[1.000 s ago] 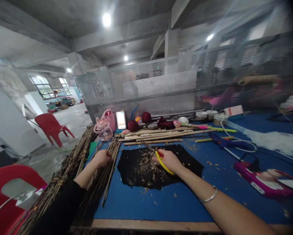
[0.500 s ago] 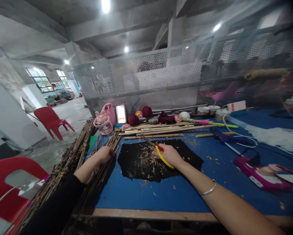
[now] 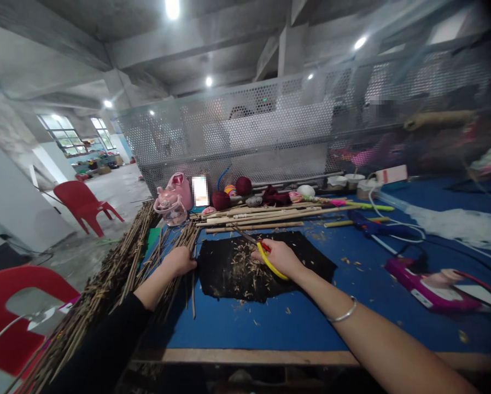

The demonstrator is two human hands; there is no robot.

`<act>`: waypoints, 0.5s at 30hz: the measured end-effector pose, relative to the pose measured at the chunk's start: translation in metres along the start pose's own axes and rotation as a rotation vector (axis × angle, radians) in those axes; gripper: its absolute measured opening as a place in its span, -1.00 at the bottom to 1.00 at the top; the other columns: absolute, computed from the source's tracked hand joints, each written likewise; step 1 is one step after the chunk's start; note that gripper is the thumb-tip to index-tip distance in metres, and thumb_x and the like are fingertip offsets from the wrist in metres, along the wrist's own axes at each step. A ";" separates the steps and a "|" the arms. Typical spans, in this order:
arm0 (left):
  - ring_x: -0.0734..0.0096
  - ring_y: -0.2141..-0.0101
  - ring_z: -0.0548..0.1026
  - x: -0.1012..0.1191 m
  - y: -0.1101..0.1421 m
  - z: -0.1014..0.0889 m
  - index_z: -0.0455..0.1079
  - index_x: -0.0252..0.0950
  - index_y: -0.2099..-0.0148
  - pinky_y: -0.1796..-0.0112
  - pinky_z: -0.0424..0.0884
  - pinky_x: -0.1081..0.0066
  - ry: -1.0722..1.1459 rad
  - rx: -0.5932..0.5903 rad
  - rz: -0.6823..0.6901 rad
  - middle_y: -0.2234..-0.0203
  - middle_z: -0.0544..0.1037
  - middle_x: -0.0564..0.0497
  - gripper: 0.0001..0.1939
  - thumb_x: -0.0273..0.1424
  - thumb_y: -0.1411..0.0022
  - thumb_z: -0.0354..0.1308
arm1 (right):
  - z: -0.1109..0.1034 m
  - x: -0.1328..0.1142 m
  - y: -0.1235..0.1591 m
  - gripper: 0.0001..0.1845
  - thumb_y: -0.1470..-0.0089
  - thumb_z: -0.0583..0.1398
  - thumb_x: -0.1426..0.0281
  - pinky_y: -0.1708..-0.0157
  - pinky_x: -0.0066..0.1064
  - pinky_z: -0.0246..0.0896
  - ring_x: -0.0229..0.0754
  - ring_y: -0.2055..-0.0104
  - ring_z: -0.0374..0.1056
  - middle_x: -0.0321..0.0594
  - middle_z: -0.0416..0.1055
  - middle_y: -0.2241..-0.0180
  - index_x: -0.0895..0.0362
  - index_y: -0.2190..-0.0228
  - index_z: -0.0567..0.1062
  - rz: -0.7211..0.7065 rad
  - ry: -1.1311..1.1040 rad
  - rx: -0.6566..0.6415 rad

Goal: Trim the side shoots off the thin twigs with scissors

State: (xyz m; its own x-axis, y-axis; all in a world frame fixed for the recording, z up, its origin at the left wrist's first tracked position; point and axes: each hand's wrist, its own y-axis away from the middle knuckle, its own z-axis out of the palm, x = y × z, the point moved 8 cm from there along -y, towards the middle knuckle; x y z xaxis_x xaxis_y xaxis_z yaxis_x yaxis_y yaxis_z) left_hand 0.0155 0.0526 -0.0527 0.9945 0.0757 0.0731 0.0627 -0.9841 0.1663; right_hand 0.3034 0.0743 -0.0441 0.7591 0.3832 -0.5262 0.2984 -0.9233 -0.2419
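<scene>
Right grip (image 3: 281,258) is wrapped round yellow-handled scissors (image 3: 270,266) above black cloth (image 3: 218,273); left grip (image 3: 181,261) touches thin twigs (image 3: 188,236) beside it, whether pinching one cannot be told. Crossed twigs could snag neighbours if tugged. Blue surface (image 3: 249,331) fronts a perforated screen (image 3: 212,123); a concrete room lies beyond.

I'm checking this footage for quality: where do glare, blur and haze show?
Head view: a ceiling lamp glares white at the top edge; head view: the brown roll at right is blurred and hazy, with a dark corner above; head view: the scissors and right hand look fairly clear.
</scene>
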 end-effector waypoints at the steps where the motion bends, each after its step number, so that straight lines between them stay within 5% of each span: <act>1: 0.31 0.44 0.45 0.000 -0.001 0.001 0.44 -0.34 0.52 0.45 0.24 0.48 0.016 0.003 -0.009 0.55 0.50 -0.12 -0.81 -0.34 0.14 0.07 | 0.000 0.000 0.000 -0.63 0.15 0.12 0.04 0.60 -0.53 -0.16 -0.33 0.60 0.08 -0.34 0.29 0.63 0.10 0.59 0.34 0.001 -0.002 0.002; 9: 0.39 0.60 0.37 -0.006 -0.001 -0.015 0.29 -0.34 0.66 0.60 0.15 0.48 0.297 0.025 -0.079 0.75 0.35 0.00 -0.73 -0.31 0.05 -0.02 | -0.001 0.001 0.000 -0.63 0.13 0.12 0.03 0.60 -0.53 -0.18 -0.33 0.60 0.12 -0.32 0.32 0.61 0.09 0.58 0.35 0.005 0.014 0.040; 15: 0.50 0.74 0.27 -0.012 0.003 -0.031 0.22 -0.32 0.55 0.69 0.13 0.50 0.623 0.124 -0.147 0.70 0.41 -0.02 -0.69 -0.37 -0.10 -0.26 | -0.006 -0.002 0.001 -0.65 0.10 0.10 0.06 0.58 -0.53 -0.14 -0.32 0.58 0.12 -0.32 0.29 0.61 0.10 0.56 0.33 -0.024 -0.022 0.079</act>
State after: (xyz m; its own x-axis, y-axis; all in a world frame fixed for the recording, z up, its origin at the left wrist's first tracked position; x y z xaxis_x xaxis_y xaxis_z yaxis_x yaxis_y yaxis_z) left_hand 0.0014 0.0539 -0.0229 0.7417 0.2530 0.6211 0.2405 -0.9649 0.1059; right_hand 0.3059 0.0726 -0.0384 0.7394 0.4063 -0.5369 0.2691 -0.9093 -0.3175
